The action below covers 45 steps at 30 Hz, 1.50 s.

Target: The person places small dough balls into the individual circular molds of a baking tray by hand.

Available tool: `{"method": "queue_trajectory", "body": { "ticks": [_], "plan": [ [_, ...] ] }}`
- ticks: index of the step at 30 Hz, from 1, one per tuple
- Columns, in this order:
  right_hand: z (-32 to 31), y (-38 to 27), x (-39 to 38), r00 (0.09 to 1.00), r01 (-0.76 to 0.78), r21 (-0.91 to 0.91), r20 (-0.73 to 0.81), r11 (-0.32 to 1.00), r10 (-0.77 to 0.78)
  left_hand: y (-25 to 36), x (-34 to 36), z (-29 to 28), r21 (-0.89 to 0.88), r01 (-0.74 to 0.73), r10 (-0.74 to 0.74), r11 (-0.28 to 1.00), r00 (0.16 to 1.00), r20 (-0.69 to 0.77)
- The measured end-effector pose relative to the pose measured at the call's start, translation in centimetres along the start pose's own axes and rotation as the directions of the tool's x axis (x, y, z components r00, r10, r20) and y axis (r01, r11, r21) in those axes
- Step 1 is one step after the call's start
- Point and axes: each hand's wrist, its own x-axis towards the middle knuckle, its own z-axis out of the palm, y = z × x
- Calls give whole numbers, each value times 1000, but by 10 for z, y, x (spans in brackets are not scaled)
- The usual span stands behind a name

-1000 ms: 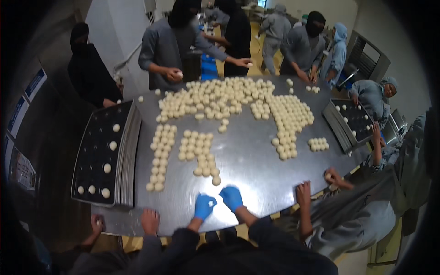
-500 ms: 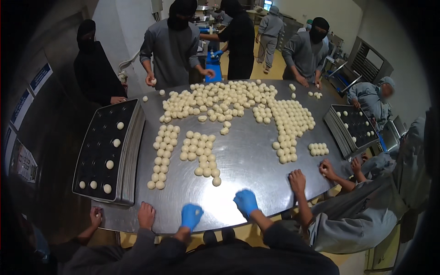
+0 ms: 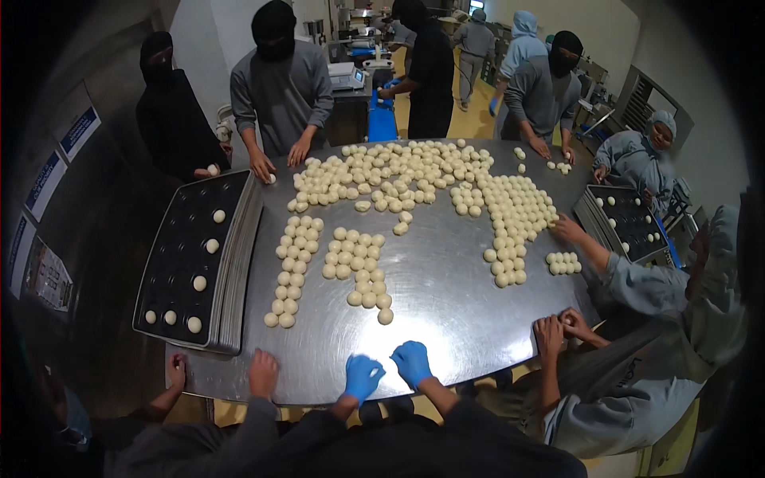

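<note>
My left hand (image 3: 364, 377), in a blue glove, is curled at the near edge of the steel table (image 3: 446, 295). A pale bit that looks like a dough ball (image 3: 378, 372) shows between its fingers. Close on its right, my right hand (image 3: 412, 363), also blue-gloved, is cupped palm down on the metal with its fingers bent; whatever lies under it is hidden. Ahead of my hands stands a block of round dough balls (image 3: 355, 253), its lowest ball (image 3: 386, 316) nearest to me. A longer column of dough balls (image 3: 294, 267) runs to its left.
A big heap of dough balls (image 3: 390, 171) covers the far side, and a neat field (image 3: 516, 211) lies right. Stacked black trays (image 3: 171, 263) stand left, more trays (image 3: 625, 211) right. Co-workers surround the table; a bare hand (image 3: 263, 373) rests left of mine, others (image 3: 550, 334) right.
My hands have come closer together, the left moving right and the right slightly left. On the right, a co-worker's arm now reaches to the dough field. Across the table, a person's hands have lowered.
</note>
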Motion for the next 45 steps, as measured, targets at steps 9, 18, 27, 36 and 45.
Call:
{"method": "queue_trajectory", "body": {
  "ticks": [9,18,27,36,45],
  "plan": [
    [-8,21,-22,989,89,40,-124,995,-84,-28,-10,-11,-67,82,-81,994,996,31],
    [-25,51,2,997,35,36,-75,999,-32,-21,12,-51,-111,202,-193,973,977,89],
    [-40,25,38,999,24,-30,-42,999,-25,-29,44,-53,-154,87,-77,984,995,69],
    [-18,20,57,994,89,-5,-67,996,-89,-19,68,-33,-112,139,-139,984,990,2],
    [-7,2,42,995,66,198,57,978,-79,-16,50,-24,-188,-15,29,982,997,73]
  ]
}}
